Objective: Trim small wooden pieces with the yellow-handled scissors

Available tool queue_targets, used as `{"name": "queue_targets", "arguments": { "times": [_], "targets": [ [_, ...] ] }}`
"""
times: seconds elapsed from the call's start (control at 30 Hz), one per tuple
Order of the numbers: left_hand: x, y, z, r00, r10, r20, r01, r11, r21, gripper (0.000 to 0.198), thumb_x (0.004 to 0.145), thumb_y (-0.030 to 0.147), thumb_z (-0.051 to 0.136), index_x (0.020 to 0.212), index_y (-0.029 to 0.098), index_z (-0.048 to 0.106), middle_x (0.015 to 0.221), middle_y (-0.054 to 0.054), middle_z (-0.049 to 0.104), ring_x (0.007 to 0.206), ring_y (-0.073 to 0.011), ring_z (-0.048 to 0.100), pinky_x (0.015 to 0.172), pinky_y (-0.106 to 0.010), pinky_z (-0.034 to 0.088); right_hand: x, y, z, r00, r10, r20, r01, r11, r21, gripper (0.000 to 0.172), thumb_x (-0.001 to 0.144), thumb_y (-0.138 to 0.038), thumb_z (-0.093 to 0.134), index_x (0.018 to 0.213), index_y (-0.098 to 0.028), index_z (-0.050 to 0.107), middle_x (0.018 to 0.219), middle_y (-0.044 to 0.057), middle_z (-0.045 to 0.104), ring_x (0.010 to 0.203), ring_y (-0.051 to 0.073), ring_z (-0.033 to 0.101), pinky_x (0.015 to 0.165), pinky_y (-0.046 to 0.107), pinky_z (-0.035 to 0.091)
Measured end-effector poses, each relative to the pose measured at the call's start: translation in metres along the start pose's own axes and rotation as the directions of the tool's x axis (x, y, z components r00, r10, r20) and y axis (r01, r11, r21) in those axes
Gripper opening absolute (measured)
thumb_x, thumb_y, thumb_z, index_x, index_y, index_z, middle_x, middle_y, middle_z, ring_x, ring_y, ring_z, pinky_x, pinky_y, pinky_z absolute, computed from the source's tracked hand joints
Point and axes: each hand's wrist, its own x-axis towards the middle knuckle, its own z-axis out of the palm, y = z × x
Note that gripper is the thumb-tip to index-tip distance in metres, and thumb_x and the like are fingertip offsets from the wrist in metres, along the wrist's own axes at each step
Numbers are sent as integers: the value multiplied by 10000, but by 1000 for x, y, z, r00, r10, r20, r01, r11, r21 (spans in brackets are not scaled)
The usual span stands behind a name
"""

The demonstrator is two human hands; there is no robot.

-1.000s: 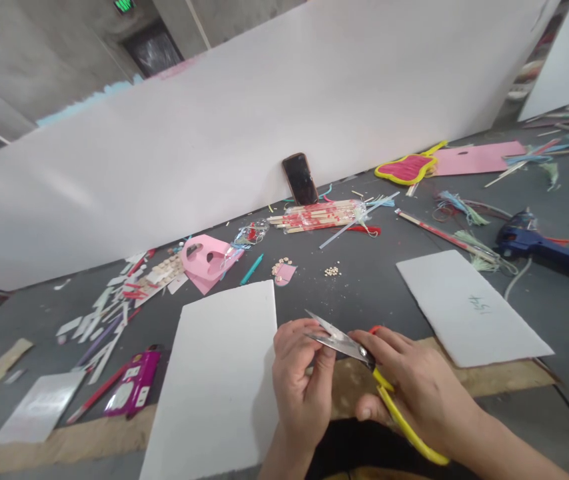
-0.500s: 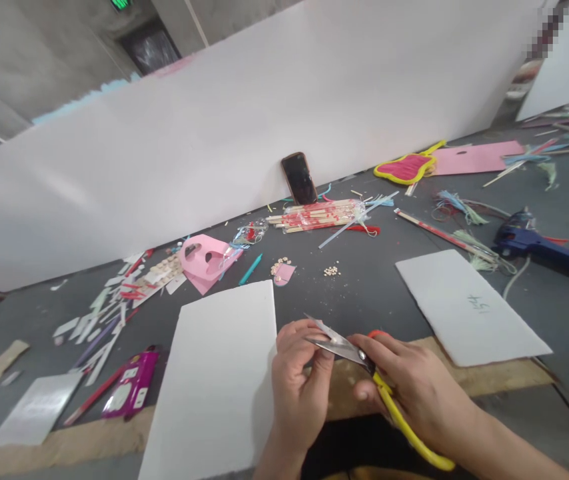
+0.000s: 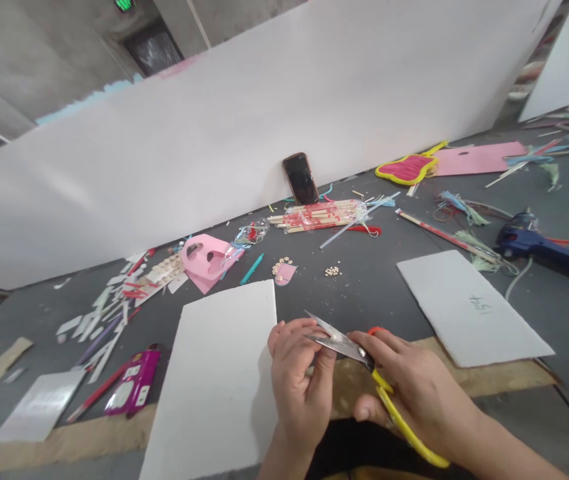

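Note:
My right hand [image 3: 409, 377] grips a pair of scissors [image 3: 389, 400] by its yellow and orange handles, the blades parted and pointing left. My left hand [image 3: 299, 373] is closed in a pinch right at the blades, its thumb under the lower one. A tiny pale bit [image 3: 334, 337] shows between the blades; what the left fingers pinch is mostly hidden. Beyond the hands lie a small pile of pale bits [image 3: 333, 271] and a small pink piece [image 3: 285, 274] with more bits around it.
A white board [image 3: 214, 373] lies left of my hands, another white board [image 3: 472, 310] to the right. A blue glue gun [image 3: 539, 243] rests at the far right. Further back are a phone [image 3: 300, 179], bagged sticks [image 3: 322, 215], a pink cutout [image 3: 207, 260] and a teal pen [image 3: 252, 269].
My left hand has shifted slightly left, its fingers lifting a little. The pale bit between the blades shows more clearly. The scissors have barely moved.

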Motion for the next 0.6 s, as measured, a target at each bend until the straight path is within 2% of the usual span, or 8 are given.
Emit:
{"name": "queue_targets", "arguments": {
  "times": [0.1, 0.37, 0.47, 0.6],
  "targets": [
    [-1, 0, 0, 1000, -9, 16, 9, 1000, -23, 141, 850, 136, 510, 797, 221, 608, 827, -9, 674, 983, -216, 577, 917, -441, 409, 1, 0, -1, 1000, -4, 8, 4, 999, -38, 604, 762, -641, 558, 1154, -184, 518, 856, 83, 598, 753, 218, 602, 582, 276, 460],
    [6, 5, -6, 984, -92, 151, 112, 985, -134, 188, 874, 197, 506, 729, 218, 623, 793, -12, 673, 980, -216, 583, 940, -437, 385, 0, 5, 0, 1000, -19, 25, 19, 1000, -8, 547, 870, -597, 416, 1168, -152, 530, 851, 96, 634, 701, 199, 624, 593, 271, 473],
    [5, 6, -6, 983, -120, 138, 139, 981, -136, 184, 879, 213, 502, 745, 219, 628, 818, -25, 675, 996, -223, 581, 932, -434, 390, -1, 6, 1, 999, -9, 50, 9, 1000, -2, 454, 906, -522, 411, 1160, -166, 533, 863, 93, 645, 730, 203, 632, 623, 276, 474],
    [1, 4, -1, 982, -164, 90, 171, 982, -80, 162, 882, 218, 490, 798, 216, 628, 912, -49, 679, 1003, -229, 583, 947, -456, 372, -1, 6, 3, 998, 6, 57, -5, 1000, -22, 371, 926, -445, 405, 1129, -161, 530, 824, 77, 633, 679, 192, 618, 584, 271, 459]
  ]
}}
